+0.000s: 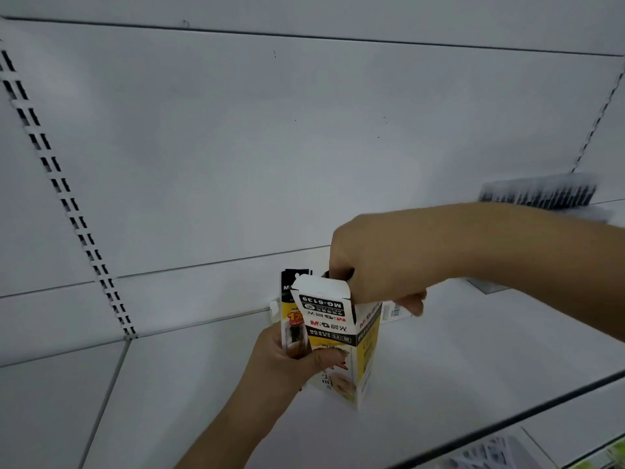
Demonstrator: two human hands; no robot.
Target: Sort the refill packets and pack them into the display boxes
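A white and yellow display box (363, 343) marked MG-6139 stands on the white shelf (456, 350), its top flap folded open toward me. My left hand (287, 358) grips the box at its left side together with a black and yellow refill packet (293, 313) held upright against it. My right hand (375, 262) is above the box's open top, its fingers curled down into the opening, pinching something dark that I cannot make out.
Another white packet or box (394, 311) lies on the shelf behind the display box. A blurred rack of dark items (537, 194) is at the far right. Slotted shelf uprights (67, 198) run down the left of the back panel. More stock (490, 451) shows on the lower shelf.
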